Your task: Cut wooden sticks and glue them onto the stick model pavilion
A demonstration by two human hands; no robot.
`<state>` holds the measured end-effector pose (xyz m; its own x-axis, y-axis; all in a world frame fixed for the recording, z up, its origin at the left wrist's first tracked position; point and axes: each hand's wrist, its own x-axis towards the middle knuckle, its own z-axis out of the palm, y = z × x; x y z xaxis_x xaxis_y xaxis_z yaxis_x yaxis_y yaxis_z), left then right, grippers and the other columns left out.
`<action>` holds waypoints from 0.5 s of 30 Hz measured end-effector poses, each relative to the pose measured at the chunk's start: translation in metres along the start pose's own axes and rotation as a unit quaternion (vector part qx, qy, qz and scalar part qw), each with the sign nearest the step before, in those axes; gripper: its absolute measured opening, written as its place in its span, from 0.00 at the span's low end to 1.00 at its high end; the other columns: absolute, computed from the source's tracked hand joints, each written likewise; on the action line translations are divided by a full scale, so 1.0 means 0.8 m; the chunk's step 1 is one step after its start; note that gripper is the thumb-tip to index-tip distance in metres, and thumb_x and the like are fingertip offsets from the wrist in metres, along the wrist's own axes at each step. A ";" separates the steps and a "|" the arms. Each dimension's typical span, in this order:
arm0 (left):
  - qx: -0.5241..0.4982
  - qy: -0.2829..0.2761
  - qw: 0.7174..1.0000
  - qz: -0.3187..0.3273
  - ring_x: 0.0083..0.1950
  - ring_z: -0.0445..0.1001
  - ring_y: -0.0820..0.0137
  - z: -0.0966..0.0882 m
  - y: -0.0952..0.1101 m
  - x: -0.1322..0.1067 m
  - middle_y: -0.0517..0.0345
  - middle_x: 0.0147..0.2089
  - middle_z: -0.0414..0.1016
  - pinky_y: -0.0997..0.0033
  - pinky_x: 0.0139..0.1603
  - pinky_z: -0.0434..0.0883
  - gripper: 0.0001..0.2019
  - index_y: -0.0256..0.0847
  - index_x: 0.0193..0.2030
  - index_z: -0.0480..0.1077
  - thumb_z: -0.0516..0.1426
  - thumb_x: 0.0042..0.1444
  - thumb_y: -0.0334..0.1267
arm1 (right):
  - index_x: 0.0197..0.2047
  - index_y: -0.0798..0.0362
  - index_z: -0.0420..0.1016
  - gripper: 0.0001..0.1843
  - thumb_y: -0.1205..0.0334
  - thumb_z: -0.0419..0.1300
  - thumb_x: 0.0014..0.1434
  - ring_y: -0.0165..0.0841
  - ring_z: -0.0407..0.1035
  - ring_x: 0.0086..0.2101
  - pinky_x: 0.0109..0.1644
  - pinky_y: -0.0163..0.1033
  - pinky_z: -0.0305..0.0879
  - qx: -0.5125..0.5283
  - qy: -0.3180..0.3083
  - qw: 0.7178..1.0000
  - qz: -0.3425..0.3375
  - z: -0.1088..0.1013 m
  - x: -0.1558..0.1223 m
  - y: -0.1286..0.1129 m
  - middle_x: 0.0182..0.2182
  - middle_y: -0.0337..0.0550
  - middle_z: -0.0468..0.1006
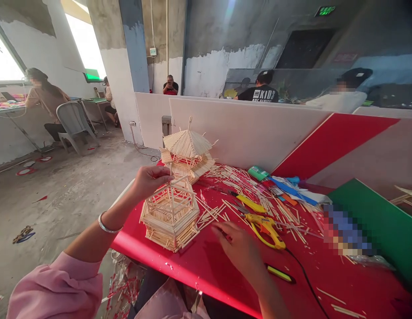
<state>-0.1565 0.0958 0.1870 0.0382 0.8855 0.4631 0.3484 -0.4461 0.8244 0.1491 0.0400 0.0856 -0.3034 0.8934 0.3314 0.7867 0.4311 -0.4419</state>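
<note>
A hexagonal stick-built tower base (171, 215) stands on the red table (206, 266) near its left edge. My left hand (149, 179) is closed in a pinch on the top of one upright stick of this model. My right hand (237, 246) lies low on the table to the right of the model, fingers reaching toward loose wooden sticks (209, 215); whether it holds one is hidden. Behind the base sits a finished stick roof (187, 153) with a pointed top.
A yellow glue gun (265, 228) with a black cord, a yellow cutter (250, 204) and a yellow pen (279, 274) lie right of my hand. Sticks are scattered across the table. White and red partition boards stand behind. Other people sit at far tables.
</note>
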 end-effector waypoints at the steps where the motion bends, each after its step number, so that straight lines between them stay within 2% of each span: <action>1: 0.006 0.002 1.000 0.002 0.26 0.73 0.73 0.000 0.001 -0.001 0.59 0.25 0.77 0.73 0.26 0.71 0.06 0.40 0.28 0.78 0.64 0.49 0.40 | 0.44 0.46 0.80 0.16 0.53 0.52 0.65 0.39 0.77 0.40 0.42 0.42 0.72 -0.019 0.009 1.000 0.021 -0.008 0.001 0.013 0.41 0.45 0.82; 4: 0.013 0.021 1.000 -0.003 0.27 0.74 0.72 0.001 0.006 -0.002 0.58 0.27 0.79 0.74 0.27 0.71 0.06 0.39 0.29 0.79 0.65 0.47 0.39 | 0.50 0.51 0.78 0.18 0.65 0.51 0.61 0.43 0.74 0.46 0.47 0.45 0.70 -0.135 0.028 0.982 0.127 -0.036 0.004 0.061 0.46 0.51 0.80; 6: 0.013 0.034 0.999 -0.013 0.28 0.75 0.71 0.000 0.009 -0.002 0.57 0.28 0.80 0.74 0.28 0.72 0.06 0.39 0.29 0.80 0.65 0.45 0.39 | 0.55 0.58 0.74 0.22 0.68 0.51 0.59 0.47 0.72 0.50 0.51 0.48 0.66 -0.221 -0.007 0.945 0.240 -0.054 0.003 0.097 0.49 0.60 0.77; 7: 0.017 0.038 0.999 -0.023 0.28 0.75 0.71 0.000 0.010 -0.001 0.57 0.28 0.81 0.75 0.28 0.72 0.06 0.40 0.29 0.80 0.66 0.45 0.39 | 0.56 0.60 0.73 0.23 0.68 0.51 0.59 0.47 0.70 0.51 0.52 0.47 0.65 -0.233 -0.042 0.925 0.298 -0.060 0.001 0.114 0.51 0.61 0.76; 8: 0.019 0.043 0.999 -0.028 0.28 0.74 0.72 -0.001 0.010 0.001 0.58 0.28 0.80 0.75 0.27 0.71 0.07 0.40 0.29 0.80 0.66 0.44 0.40 | 0.56 0.59 0.73 0.22 0.67 0.51 0.59 0.47 0.70 0.51 0.51 0.46 0.65 -0.232 -0.065 0.916 0.322 -0.063 -0.001 0.129 0.51 0.60 0.76; 11: 0.014 0.042 0.999 -0.029 0.26 0.73 0.73 -0.002 0.009 0.001 0.58 0.27 0.80 0.75 0.26 0.71 0.06 0.40 0.29 0.80 0.66 0.44 0.40 | 0.52 0.54 0.76 0.20 0.63 0.54 0.58 0.43 0.74 0.47 0.45 0.41 0.67 -0.205 -0.115 0.904 0.356 -0.060 -0.007 0.162 0.49 0.53 0.79; 15: 0.007 0.027 0.999 -0.019 0.24 0.71 0.75 -0.001 0.005 -0.001 0.58 0.26 0.78 0.76 0.24 0.68 0.06 0.39 0.28 0.80 0.65 0.45 0.39 | 0.51 0.60 0.76 0.20 0.62 0.54 0.58 0.46 0.76 0.44 0.41 0.42 0.68 -0.194 -0.149 0.900 0.361 -0.043 0.000 0.187 0.45 0.59 0.80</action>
<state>-0.1562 0.0934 0.1905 -0.0248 0.8931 0.4491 0.3609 -0.4110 0.8372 0.2849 0.1002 0.0484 0.2771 0.9419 -0.1900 0.9474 -0.3008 -0.1091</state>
